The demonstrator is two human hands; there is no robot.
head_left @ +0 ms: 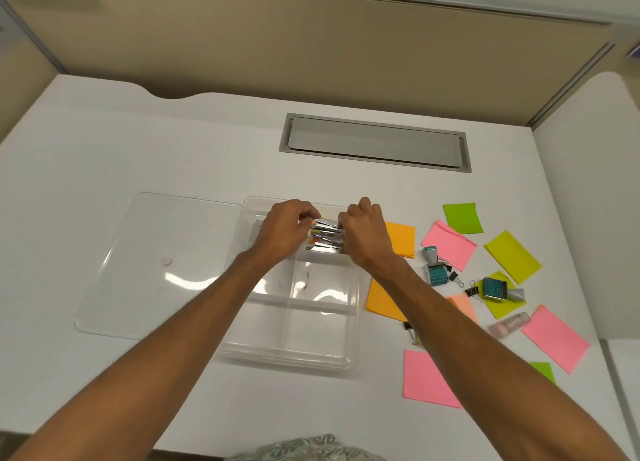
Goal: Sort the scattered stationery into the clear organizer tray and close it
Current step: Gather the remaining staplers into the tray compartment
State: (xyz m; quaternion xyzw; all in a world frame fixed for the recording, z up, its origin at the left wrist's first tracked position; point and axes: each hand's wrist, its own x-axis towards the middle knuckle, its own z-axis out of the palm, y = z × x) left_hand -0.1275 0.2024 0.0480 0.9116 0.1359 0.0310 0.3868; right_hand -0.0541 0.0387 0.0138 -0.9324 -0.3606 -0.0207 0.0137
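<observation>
Both hands, left hand [287, 228] and right hand [365, 232], pinch opposite ends of a bundle of metal clips [325, 233] over the clear organizer tray [287, 356]'s far compartment, likely squaring them to fit; its lid [156, 263] lies open alongside.

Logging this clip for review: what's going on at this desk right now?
A person is sorting stationery. Both hands, left hand and right hand, hold a bundle of metal clips over the far compartment of the clear organizer tray. Its lid lies open alongside. Sticky notes, stamps and binder clips remain scattered to the right.
</observation>
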